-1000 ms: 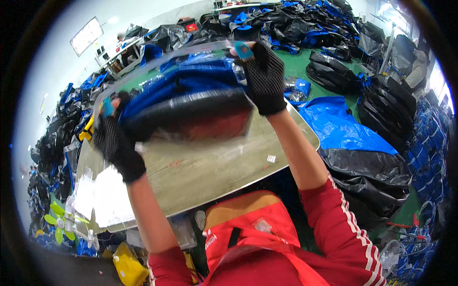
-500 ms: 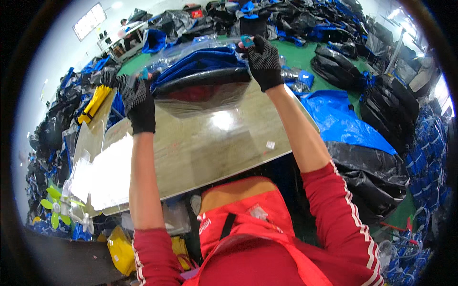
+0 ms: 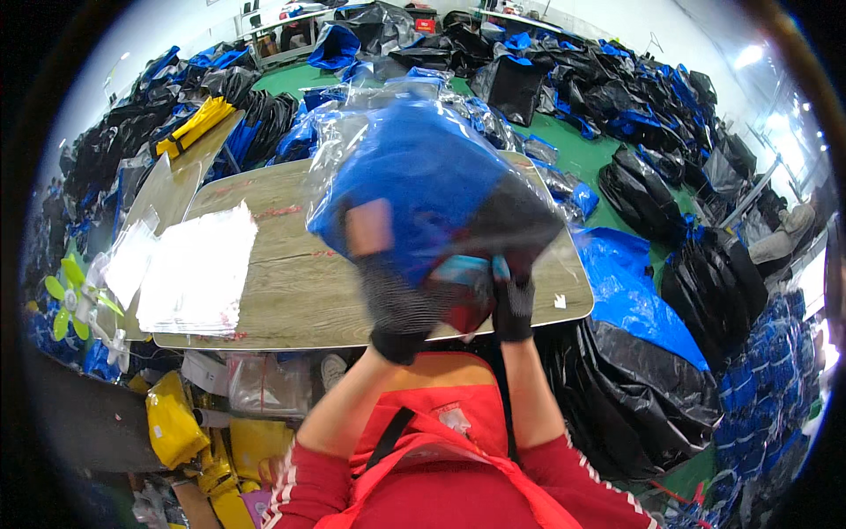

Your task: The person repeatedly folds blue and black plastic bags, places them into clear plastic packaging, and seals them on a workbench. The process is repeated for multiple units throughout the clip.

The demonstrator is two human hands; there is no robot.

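Item: blue-and-black bundle [image 3: 419, 167] in clear film [image 3: 333, 145], being held over the desk [image 3: 291, 300]. Near edge is being gripped by the right hand [image 3: 514, 304], apparently for steadying. Left hand [image 3: 397, 295], blurred, is being laid against the near left; its grip's closure cannot be told. Both forearms [image 3: 348, 406] are being angled inward, presumably for sharing the load.

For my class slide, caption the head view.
Gloved left hand and right hand hold a blue bundle over a table.

We wear rough-knit cloth gloves [image 3: 398, 304], and see a bundle [image 3: 414, 167] in glossy clear plastic, a smooth wood-grained tabletop [image 3: 304, 300], papery sheets [image 3: 198, 273] and shiny plastic sacks [image 3: 709, 291].
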